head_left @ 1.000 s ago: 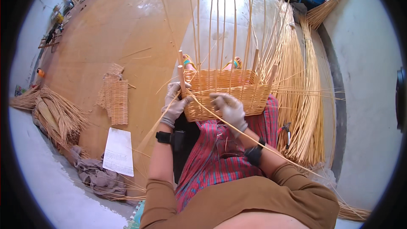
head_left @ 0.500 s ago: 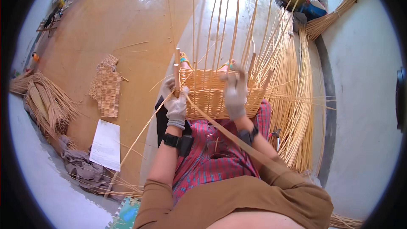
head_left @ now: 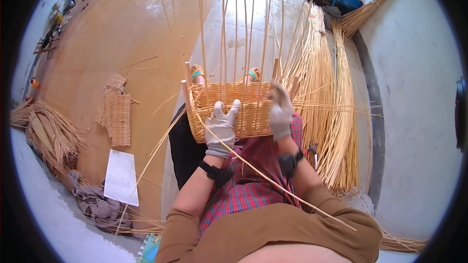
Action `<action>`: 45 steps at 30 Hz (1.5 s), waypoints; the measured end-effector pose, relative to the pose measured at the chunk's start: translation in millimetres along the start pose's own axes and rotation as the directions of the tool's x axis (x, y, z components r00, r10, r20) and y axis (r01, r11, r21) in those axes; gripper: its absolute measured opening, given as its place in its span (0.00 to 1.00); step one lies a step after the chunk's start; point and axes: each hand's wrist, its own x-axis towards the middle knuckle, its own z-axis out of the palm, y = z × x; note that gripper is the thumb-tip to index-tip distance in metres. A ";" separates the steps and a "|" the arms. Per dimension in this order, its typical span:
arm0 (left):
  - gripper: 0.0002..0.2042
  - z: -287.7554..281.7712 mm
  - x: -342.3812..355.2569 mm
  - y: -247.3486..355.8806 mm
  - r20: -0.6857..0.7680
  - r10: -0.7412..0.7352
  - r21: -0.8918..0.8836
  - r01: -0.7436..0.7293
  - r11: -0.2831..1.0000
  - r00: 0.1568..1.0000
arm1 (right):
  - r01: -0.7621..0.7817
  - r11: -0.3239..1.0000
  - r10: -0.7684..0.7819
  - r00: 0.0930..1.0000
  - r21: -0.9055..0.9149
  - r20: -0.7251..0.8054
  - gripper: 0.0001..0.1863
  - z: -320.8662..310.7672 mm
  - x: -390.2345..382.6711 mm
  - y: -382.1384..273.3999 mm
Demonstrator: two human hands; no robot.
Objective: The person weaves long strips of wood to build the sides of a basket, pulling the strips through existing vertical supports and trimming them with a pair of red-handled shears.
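A half-woven rectangular wicker basket (head_left: pixel 229 122) rests on my lap, with tall thin stakes (head_left: pixel 224 44) rising from its walls. Round wooden posts (head_left: pixel 185 92) stand at its corners. My left hand (head_left: pixel 222 129), in a pale work glove, grips the near wall, thumb and forefinger reaching its rim; its other fingers are hidden. At the right end, my gloved right hand (head_left: pixel 280 117) is beside the corner post; motion smears its fingers. A loose wicker strand (head_left: pixel 273 182) runs from the basket's left corner across my lap toward my right elbow.
Long bundles of wicker (head_left: pixel 334 117) lie on the floor at my right. To the left are a woven piece (head_left: pixel 118 119), a white sheet (head_left: pixel 121 178), a grey cloth (head_left: pixel 100 202) and another wicker bundle (head_left: pixel 56 131). A blue container (head_left: pixel 350 2) stands at the far right.
My left hand has left the basket's left corner post and moved right along the near wall. The strand across my lap hangs lower. My right hand stays near the right end, blurred in both.
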 end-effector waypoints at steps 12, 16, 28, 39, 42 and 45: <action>0.28 -39.0 -43.0 -63.7 -0.355 -0.231 -0.171 0.181 0.969 0.906 | -0.235 0.971 0.216 0.934 0.035 0.284 0.49 181.2 33.0 -51.0; 0.30 -40.3 -35.9 -79.3 -0.200 -0.174 -0.203 0.133 0.970 0.964 | -0.657 0.706 0.569 0.749 0.264 0.339 0.43 193.7 52.5 -29.7; 0.27 -65.7 -26.8 -81.9 0.053 -0.265 -0.028 0.267 0.963 0.963 | 0.061 0.919 -0.065 0.998 0.390 -0.003 0.24 170.8 -11.2 -69.5; 0.27 -48.6 -34.6 -90.4 -0.222 0.039 0.059 -0.027 0.998 0.974 | -0.230 0.749 0.053 0.956 0.621 0.289 0.15 114.6 -32.9 -44.3; 0.32 -57.4 -26.1 -50.4 -0.121 0.114 0.048 -0.109 0.993 0.986 | -0.265 0.664 0.036 0.945 0.699 0.324 0.14 99.8 -19.5 -22.6; 0.34 -55.3 -18.4 -39.9 -0.088 0.128 0.016 -0.127 0.992 0.988 | -0.269 0.808 -0.016 0.880 0.524 0.475 0.11 68.6 -15.3 -4.4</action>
